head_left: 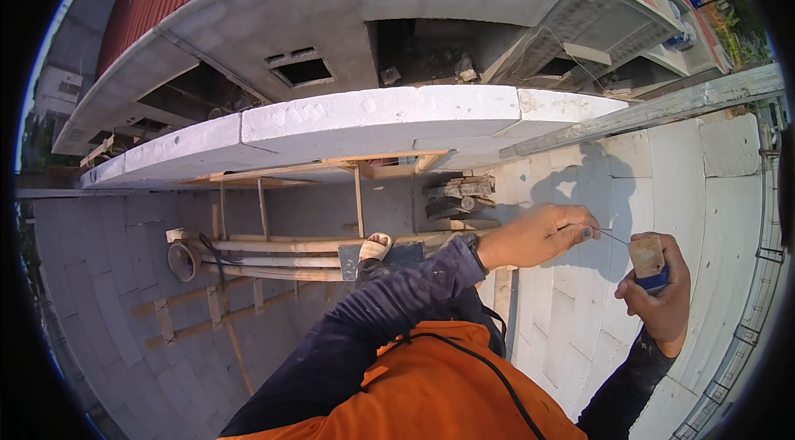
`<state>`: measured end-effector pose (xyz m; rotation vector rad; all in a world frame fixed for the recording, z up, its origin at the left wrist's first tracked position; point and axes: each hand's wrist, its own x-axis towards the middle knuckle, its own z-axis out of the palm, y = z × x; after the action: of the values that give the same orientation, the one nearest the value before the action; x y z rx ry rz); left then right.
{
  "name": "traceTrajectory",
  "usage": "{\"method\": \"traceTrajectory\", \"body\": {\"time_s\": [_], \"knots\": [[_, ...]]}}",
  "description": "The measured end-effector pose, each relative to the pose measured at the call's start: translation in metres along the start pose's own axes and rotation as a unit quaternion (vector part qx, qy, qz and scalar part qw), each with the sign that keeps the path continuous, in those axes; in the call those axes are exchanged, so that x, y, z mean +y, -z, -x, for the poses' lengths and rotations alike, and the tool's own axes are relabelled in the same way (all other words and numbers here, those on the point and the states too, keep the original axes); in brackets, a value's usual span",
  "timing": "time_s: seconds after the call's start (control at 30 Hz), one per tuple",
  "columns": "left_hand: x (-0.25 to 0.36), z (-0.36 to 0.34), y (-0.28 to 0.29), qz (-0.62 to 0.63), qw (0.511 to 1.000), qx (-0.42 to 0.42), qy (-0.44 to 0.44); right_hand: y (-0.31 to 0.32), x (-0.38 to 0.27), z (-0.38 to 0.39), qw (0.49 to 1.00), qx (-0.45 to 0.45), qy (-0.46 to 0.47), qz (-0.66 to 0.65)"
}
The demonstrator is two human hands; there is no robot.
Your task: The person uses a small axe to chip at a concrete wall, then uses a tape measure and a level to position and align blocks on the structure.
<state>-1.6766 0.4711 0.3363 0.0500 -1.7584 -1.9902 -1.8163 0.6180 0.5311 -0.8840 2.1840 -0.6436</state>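
Note:
My left hand (pixel 538 237) is closed in a pinch on one end of a thin dark string (pixel 614 236). The string runs taut to the right, to a small tan block with a blue lower part (pixel 647 256). Fingers of my right hand (pixel 669 299) wrap round that block and hold it upright. Both hands are out to my right, in front of a pale block wall (pixel 613 307) that carries my shadow. How the string is fixed to the block cannot be made out.
One sandalled foot (pixel 376 246) rests on a dark board across bamboo poles (pixel 273 262), high above the floor. Ahead runs a white block wall top (pixel 381 109). A grey beam (pixel 662 113) slants in at the right. A bucket (pixel 183 261) stands left of the poles.

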Motion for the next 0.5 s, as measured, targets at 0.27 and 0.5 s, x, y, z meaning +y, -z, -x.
{"method": "traceTrajectory", "body": {"time_s": [0.27, 0.5], "knots": [[-0.034, 0.033, 0.018, -0.074, 0.992, -0.001, 0.106, 0.005, 0.137, -0.024, 0.974, -0.03, -0.065, 0.213], [-0.108, 0.087, 0.012, -0.027, 0.981, 0.092, 0.167, 0.024, 0.075, -0.011, 0.963, -0.183, -0.177, -0.09]]}}
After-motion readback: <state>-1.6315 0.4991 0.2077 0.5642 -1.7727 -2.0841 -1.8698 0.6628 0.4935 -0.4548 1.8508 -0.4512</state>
